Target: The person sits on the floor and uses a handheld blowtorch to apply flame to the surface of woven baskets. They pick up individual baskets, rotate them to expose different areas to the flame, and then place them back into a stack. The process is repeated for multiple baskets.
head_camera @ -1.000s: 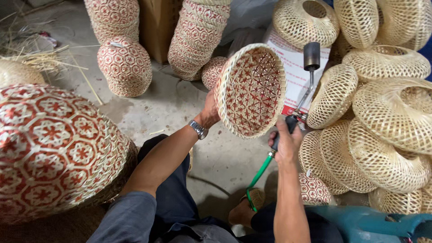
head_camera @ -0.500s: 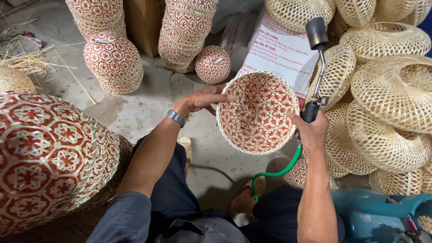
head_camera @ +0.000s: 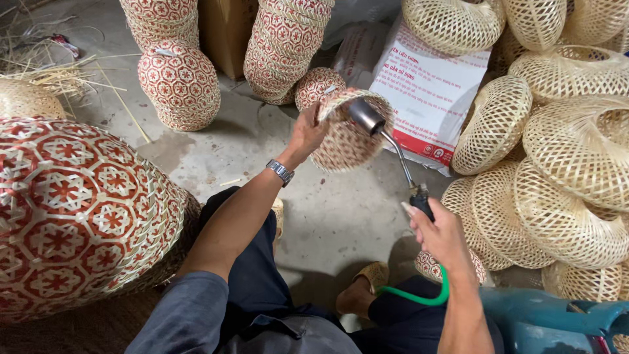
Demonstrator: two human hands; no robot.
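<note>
Torch at a woven basket

The left hand [head_camera: 308,134] grips the small red-and-white woven bamboo basket [head_camera: 347,141] by its rim; the right hand [head_camera: 442,233] clasps the metal-nozzled gas torch [head_camera: 386,141], its nozzle at the basket.

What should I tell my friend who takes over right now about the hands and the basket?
Left hand: fingers grip the rim of the small red-and-white woven basket, held up and tilted.
Right hand: holds the gas torch by its handle, nozzle at the basket's rim; a green hose trails down from it.
Nearby: red-patterned baskets stacked ahead and a large one at left; plain pale baskets piled at right.
Done or left: cannot tell how much of the basket has been gone over.
</note>
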